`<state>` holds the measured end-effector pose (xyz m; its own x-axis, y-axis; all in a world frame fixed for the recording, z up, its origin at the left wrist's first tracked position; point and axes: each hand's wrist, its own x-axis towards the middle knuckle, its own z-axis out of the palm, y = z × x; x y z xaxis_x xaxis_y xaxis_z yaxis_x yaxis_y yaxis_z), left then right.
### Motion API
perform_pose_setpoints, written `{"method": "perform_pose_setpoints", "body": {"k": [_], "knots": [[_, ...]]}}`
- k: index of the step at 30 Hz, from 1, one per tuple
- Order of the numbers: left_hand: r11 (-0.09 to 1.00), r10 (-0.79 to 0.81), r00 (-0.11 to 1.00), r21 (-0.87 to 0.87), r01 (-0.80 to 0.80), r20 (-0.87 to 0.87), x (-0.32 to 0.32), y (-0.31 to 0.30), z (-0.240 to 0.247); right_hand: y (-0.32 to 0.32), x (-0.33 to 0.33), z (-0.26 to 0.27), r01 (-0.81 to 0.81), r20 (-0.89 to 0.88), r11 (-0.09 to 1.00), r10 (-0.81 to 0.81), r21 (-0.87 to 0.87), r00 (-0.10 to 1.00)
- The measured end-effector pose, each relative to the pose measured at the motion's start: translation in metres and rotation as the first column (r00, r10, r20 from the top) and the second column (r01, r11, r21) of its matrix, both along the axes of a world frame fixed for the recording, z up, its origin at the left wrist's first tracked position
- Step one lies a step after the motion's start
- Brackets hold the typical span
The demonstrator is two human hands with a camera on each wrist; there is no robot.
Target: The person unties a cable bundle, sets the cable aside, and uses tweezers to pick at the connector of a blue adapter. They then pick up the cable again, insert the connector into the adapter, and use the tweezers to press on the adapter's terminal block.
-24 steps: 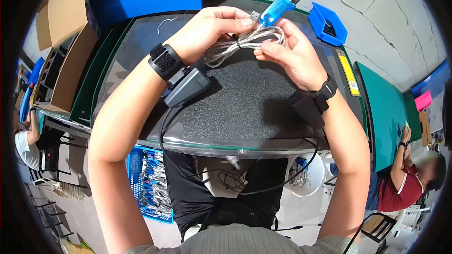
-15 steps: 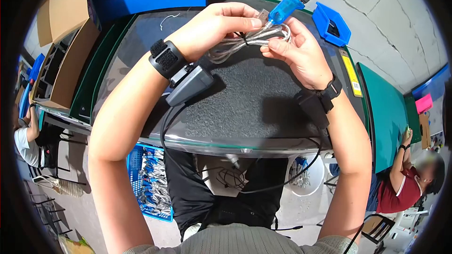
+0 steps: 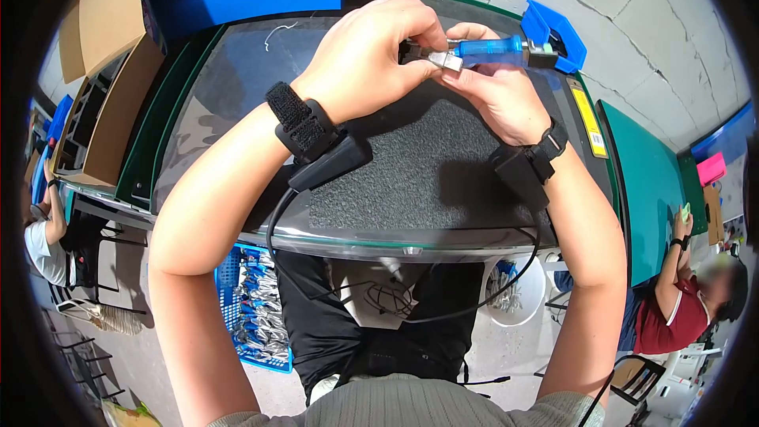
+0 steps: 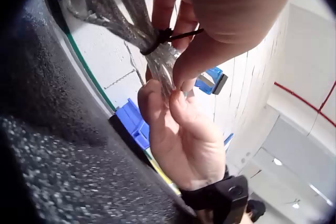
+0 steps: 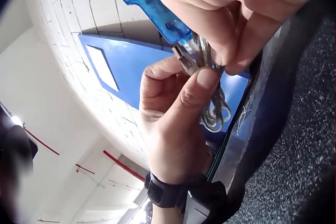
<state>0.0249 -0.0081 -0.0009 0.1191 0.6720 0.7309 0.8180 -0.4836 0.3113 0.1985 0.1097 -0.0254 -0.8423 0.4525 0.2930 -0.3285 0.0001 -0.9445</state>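
Both hands hold a coiled USB adapter cable above the black mat. Its translucent blue connector, with a black-capped end, points right in the head view. My left hand pinches the clear silvery cable near the silver USB plug, its thumb pressed along the strands. A black twist tie binds the bundle beside those fingers. With thumb and fingertips, my right hand grips the strands just behind the blue connector. In the head view, the left hand hides most of the coil.
A blue bin with dark items stands at the back right, near a yellow label. Cardboard box on the left. Under the table are a blue basket and a white bucket holding cables. People work on both sides.
The left hand has turned over so its back faces up, covering the coil. The blue connector has swung from slanting up and away to lying level, pointing right.
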Motion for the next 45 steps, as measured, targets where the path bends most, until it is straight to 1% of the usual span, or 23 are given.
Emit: {"method": "perform_pose_setpoints", "body": {"k": [4,11,13,15,17,19,20,21,23,26,27,29,32,33,34,36,37,38,39,40,41,43,45], "knots": [[0.999,0.016,0.998,0.043,-0.014,-0.053,0.001,0.000,0.000,0.003,0.001,-0.001,-0.012,-0.001,1.000,0.012,0.003,1.000],[0.999,-0.002,0.999,0.042,0.003,-0.036,0.001,0.000,0.001,0.005,0.000,-0.002,0.005,0.001,0.998,-0.006,0.059,1.000],[1.000,0.003,1.000,-0.017,-0.004,-0.031,0.000,-0.002,0.003,0.003,0.000,-0.001,0.009,-0.006,0.997,-0.009,0.071,1.000],[1.000,0.021,0.999,-0.021,-0.021,-0.026,-0.003,-0.002,0.003,-0.003,0.002,0.006,-0.029,0.055,0.999,0.027,0.044,0.998],[0.999,0.040,0.999,-0.023,-0.041,-0.027,-0.007,-0.001,0.003,-0.008,0.004,0.011,-0.021,0.095,0.998,0.015,0.060,0.995],[0.978,0.054,0.971,-0.208,-0.005,0.232,-0.010,0.001,0.000,-0.007,0.004,0.012,-0.014,0.138,0.997,0.003,0.078,0.990],[0.964,0.044,0.955,-0.262,0.037,0.294,-0.011,0.001,-0.002,-0.003,0.004,0.012,-0.023,0.170,0.995,0.007,0.092,0.985],[0.964,0.044,0.955,-0.262,0.036,0.293,-0.012,0.002,-0.003,-0.001,0.005,0.011,-0.033,0.203,0.994,0.010,0.106,0.979],[0.914,-0.006,0.899,-0.361,0.182,0.438,-0.014,0.004,-0.004,-0.003,0.005,0.013,-0.035,0.206,0.995,0.014,0.097,0.979],[0.881,-0.008,0.868,-0.407,0.241,0.497,-0.017,0.005,-0.004,-0.004,0.006,0.014,-0.041,0.214,0.995,0.019,0.096,0.977],[0.881,-0.008,0.869,-0.408,0.240,0.495,-0.017,0.006,-0.004,-0.003,0.005,0.014,-0.046,0.220,0.994,0.022,0.104,0.975],[0.867,-0.021,0.809,-0.392,0.307,0.587,-0.017,0.007,-0.005,-0.004,0.007,0.015,-0.041,0.215,0.995,0.021,0.090,0.976],[0.856,-0.026,0.780,-0.389,0.341,0.626,-0.018,0.006,-0.003,-0.004,0.008,0.019,-0.041,0.224,0.996,0.021,0.084,0.974],[0.855,-0.026,0.779,-0.390,0.342,0.627,-0.018,0.006,-0.003,-0.003,0.009,0.021,-0.045,0.236,0.995,0.021,0.094,0.972],[0.871,-0.012,0.782,-0.378,0.314,0.623,-0.020,0.006,-0.003,0.004,0.014,0.025,-0.045,0.332,0.990,-0.003,0.137,0.943],[0.908,0.043,0.793,-0.356,0.223,0.607,-0.019,0.004,0.000,0.009,0.023,0.036,0.033,0.266,0.980,-0.085,0.195,0.960],[0.905,0.057,0.779,-0.361,0.224,0.625,-0.024,0.005,0.001,0.013,0.026,0.039,0.089,0.213,0.975,-0.133,0.204,0.968],[0.912,0.074,0.777,-0.357,0.200,0.625,-0.024,0.003,0.003,0.017,0.030,0.041,0.150,0.213,0.961,-0.201,0.233,0.956],[0.919,0.091,0.776,-0.352,0.176,0.625,-0.024,0.000,0.008,0.023,0.031,0.041,0.219,0.225,0.921,-0.299,0.323,0.927],[0.919,0.091,0.776,-0.353,0.176,0.625,-0.025,-0.002,0.012,0.036,0.032,0.035,0.237,0.219,0.842,-0.379,0.485,0.899],[0.904,0.127,0.790,-0.399,0.157,0.599,-0.026,-0.004,0.016,0.047,0.033,0.028,0.243,0.198,0.736,-0.456,0.632,0.868],[0.886,0.164,0.804,-0.444,0.134,0.571,-0.026,-0.006,0.018,0.049,0.037,0.023,0.156,0.188,0.446,-0.633,0.881,0.751],[0.840,0.181,0.866,-0.531,0.109,0.465,-0.026,-0.008,0.020,0.048,0.040,0.017,0.118,0.225,0.444,-0.645,0.888,0.730]]}}
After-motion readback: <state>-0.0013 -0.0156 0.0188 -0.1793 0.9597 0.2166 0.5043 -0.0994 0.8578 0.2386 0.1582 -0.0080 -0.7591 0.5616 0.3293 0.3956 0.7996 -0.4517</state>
